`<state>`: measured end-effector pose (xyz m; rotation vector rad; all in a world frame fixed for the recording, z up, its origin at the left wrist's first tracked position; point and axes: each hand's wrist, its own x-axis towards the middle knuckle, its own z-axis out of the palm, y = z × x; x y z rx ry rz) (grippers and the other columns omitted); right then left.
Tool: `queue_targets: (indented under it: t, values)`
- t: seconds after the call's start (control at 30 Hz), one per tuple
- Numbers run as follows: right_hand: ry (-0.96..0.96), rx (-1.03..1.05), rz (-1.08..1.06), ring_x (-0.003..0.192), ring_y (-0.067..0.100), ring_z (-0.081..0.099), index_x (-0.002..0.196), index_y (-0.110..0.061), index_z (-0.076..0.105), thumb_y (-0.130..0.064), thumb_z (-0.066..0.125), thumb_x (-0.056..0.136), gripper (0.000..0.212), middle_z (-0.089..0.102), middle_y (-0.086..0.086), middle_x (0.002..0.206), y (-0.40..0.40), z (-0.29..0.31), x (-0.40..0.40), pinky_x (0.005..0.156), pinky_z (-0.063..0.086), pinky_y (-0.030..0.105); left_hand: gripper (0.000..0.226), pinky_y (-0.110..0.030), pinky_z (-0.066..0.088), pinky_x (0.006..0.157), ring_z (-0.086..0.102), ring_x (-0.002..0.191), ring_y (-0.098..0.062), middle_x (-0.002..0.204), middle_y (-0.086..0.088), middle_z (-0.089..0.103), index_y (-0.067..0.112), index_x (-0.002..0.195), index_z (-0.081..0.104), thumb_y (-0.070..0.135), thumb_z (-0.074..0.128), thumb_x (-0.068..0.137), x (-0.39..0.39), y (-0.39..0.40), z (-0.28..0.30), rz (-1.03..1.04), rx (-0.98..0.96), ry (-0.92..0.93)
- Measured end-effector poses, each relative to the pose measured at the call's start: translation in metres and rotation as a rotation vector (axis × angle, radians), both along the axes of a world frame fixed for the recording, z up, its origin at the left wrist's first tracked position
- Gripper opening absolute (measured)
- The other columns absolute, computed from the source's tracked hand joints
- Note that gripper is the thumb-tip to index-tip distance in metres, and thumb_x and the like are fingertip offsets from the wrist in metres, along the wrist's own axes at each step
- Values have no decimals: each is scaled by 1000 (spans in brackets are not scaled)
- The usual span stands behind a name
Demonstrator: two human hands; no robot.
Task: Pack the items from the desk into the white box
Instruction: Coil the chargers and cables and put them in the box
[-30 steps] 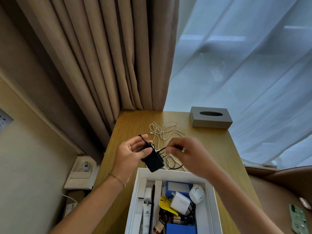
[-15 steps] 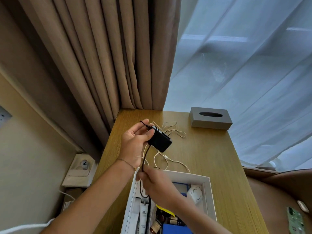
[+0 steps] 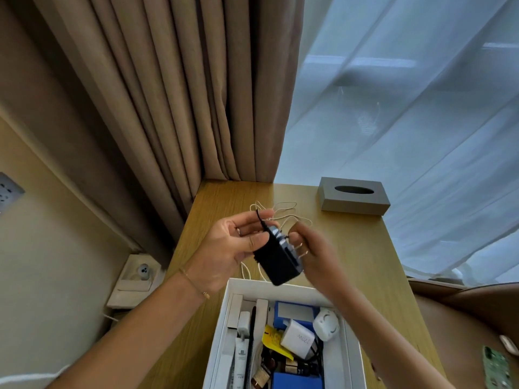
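My left hand (image 3: 227,248) holds a small black device (image 3: 278,259) with a thin black cord above the desk, thumb pressed on its face. My right hand (image 3: 311,248) is at the device's right side, fingers pinching the black cord against it. Just below them lies the open white box (image 3: 352,343), which holds several items: a white charger (image 3: 298,338), a round white gadget (image 3: 325,324), blue boxes, a tube and a yellow tag. A loose white cable (image 3: 286,211) lies on the wooden desk (image 3: 365,248) behind my hands.
A grey tissue box (image 3: 354,195) stands at the desk's far right. Beige curtains and a sheer curtain hang behind. A wall socket block (image 3: 137,279) sits left of the desk. A brown chair with a green phone (image 3: 497,366) is at the right.
My right hand has come up from over the box to the device's right side, bringing the black cord with it. The device has dropped a little and tilted toward the box.
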<state>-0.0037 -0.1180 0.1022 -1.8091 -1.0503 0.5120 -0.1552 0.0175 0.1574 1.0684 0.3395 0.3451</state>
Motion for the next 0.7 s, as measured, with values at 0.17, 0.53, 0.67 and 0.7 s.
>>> queue_targets:
  t: [0.17,0.53,0.67,0.7]
  values:
    - [454,26,29,64,14,46,75,-28,58,-32,47,97,25,50,-6,66,11,-15,-78,63,42,36,44,-27,60,77,72,100,-22,105,-10,75,4,118,67,3,69,74,18,-2,-7,236,-236,-32]
    - [-48,-240,199,59,-2,50,77,-36,58,-28,50,103,28,59,-22,65,-11,38,-15,57,40,16,45,-29,57,91,71,103,-15,104,-2,76,14,119,67,-10,71,82,-8,18,-46,224,483,308]
    - [-48,-165,76,66,11,53,77,-31,60,-22,53,103,28,61,-6,72,-13,19,10,67,48,36,46,-31,58,88,69,105,-22,108,-11,74,4,124,64,-4,71,79,-17,15,-34,-39,224,165]
    - [-14,-169,63,68,17,54,77,-29,60,-21,52,103,28,62,3,75,-13,8,5,69,49,40,47,-32,58,86,69,105,-24,109,-13,72,2,125,63,-2,69,79,-16,12,-31,-47,134,127]
